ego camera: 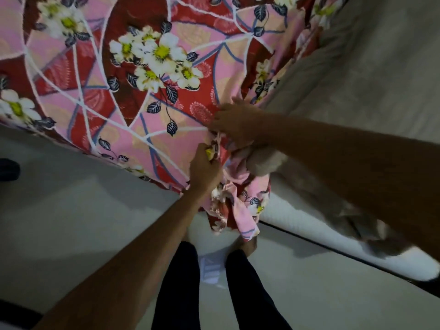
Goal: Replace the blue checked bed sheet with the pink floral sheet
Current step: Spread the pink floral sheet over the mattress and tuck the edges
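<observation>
Nearest the camera, the person's legs in dark trousers stand on a pale floor, with a small white object lying on it between them; what it is cannot be made out.

The left hand reaches up from below. Its fingers are curled tight round a bunched fold of the pink floral sheet, and a bit of yellow flower print shows between thumb and fingers. Below that fist the gathered corner of the sheet hangs loose in crumpled folds, ending just above the feet.

Just beyond and to the right, the right hand comes in from the right edge. It lies palm down on the corner of the mattress with its fingers bent into the same gathered cloth, gripping it; the fingertips are buried in the folds. The two hands are close together, the right just above the left, both at that corner.

From there the sheet spreads away to the left and upward, stretched mostly flat over the bed, with white flowers, dark leaves, and red and pink panels. Its near edge hangs down over the bed's side.

To the right the mattress is bare, grey-beige, with a white padded edge below it. A dark object sits on the floor at the far left.
</observation>
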A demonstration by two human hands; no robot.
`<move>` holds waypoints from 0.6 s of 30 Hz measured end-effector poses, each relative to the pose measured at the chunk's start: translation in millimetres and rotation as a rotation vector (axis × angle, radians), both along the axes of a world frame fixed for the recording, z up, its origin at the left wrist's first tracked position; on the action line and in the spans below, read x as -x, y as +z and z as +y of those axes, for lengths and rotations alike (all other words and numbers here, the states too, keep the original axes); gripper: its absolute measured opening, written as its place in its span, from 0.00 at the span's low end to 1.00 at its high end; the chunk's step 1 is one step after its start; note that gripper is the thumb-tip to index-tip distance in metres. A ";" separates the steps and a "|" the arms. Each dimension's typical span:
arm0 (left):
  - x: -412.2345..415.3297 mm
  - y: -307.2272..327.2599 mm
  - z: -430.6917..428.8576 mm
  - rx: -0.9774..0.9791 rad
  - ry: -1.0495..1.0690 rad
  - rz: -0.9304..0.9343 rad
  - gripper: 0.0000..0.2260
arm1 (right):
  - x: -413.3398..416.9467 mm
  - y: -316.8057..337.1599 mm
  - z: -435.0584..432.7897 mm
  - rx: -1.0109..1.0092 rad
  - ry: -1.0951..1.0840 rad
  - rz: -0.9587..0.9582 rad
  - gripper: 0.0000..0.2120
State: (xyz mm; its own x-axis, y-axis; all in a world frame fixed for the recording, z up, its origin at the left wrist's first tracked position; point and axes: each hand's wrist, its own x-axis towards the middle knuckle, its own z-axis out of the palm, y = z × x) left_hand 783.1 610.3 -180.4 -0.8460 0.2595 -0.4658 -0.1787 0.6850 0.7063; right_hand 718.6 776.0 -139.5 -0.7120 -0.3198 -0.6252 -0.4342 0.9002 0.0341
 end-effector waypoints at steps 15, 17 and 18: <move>-31.3 12.3 45.4 0.085 -0.306 -0.046 0.16 | -9.4 12.9 17.5 -0.117 -0.113 -0.303 0.16; -46.1 14.8 45.2 0.238 -0.354 0.090 0.19 | -9.6 15.5 17.9 -0.041 -0.078 -0.272 0.18; -55.7 16.1 43.8 0.327 -0.374 0.179 0.21 | -10.1 16.8 18.5 -0.031 -0.067 -0.298 0.22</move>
